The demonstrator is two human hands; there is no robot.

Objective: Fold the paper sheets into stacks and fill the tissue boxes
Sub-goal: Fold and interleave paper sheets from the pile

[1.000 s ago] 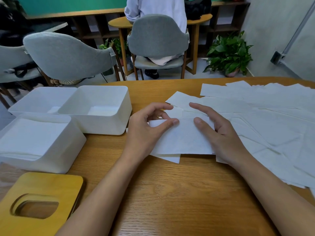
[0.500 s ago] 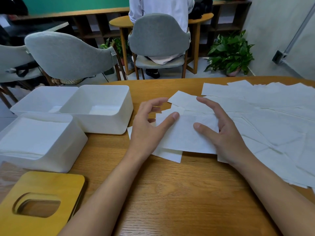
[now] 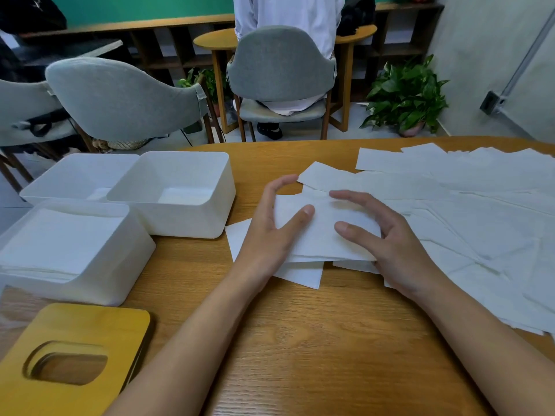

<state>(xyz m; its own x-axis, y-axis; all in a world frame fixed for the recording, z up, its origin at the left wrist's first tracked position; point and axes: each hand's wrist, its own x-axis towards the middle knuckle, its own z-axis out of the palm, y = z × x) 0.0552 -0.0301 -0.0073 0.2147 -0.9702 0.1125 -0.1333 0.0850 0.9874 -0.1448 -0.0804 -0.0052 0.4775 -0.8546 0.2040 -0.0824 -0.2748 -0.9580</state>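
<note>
Right, both hands are on the folded stack (image 3: 321,235) now, out in the middle of the table (image 3: 300,340). The left hand (image 3: 267,235) grips its left end, thumb flat on top and fingers arched over the far edge. The right hand (image 3: 393,244) holds the other end the same way. This is thin, soft tissue paper, almost weightless and completely limp, so it looks likely to sag or fan apart if pinched at one corner. Better to take both short ends together, squeeze lightly and keep it level. The layers could slide over each other, and a hard tug might tear them. A couple of sheets poke out crooked beneath the stack, towards the near edge.

Over by the right edge, the loose sheets (image 3: 465,211) lie overlapping, flat and faintly creased. Along the left edge sit three white plastic boxes, smooth, rigid and round-cornered. The nearest box (image 3: 132,253) already holds paper, while the middle box (image 3: 186,220) and the far box (image 3: 75,172) look nearly empty. At the near-left corner lies a wooden lid (image 3: 90,325) with an oval slot, hard and glossy.
</note>
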